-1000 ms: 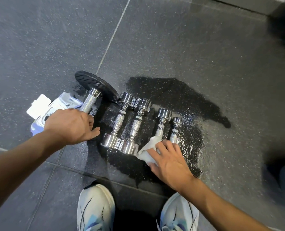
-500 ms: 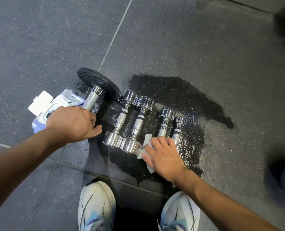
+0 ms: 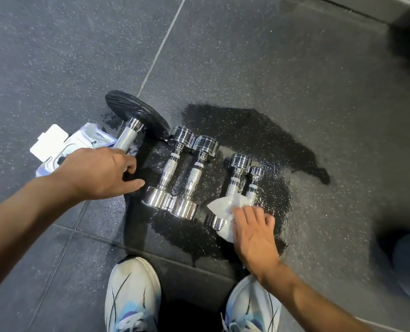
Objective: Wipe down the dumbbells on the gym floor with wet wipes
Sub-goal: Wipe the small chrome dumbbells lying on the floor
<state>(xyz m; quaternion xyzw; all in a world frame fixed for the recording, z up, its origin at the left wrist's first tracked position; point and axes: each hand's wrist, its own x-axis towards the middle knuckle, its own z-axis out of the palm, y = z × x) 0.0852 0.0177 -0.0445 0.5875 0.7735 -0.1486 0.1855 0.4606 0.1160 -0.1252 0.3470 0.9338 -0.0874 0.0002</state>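
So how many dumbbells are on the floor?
5. A black-plated dumbbell under the left hand, two larger chrome dumbbells side by side in the middle, two small chrome dumbbells at the right, where the right hand presses a wet wipe.

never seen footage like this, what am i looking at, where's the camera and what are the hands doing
There is no machine here. A person wears a camera on the head, so the single view looks down at their own arms and shoes. On the dark gym floor, partly wet, four chrome dumbbells lie in a row. A bigger dumbbell with black plates lies to their left, with a pack of wet wipes beside it. The left hand curls over the bigger dumbbell's near end. The right hand, fingers flat, presses a white wipe onto the two smallest dumbbells.
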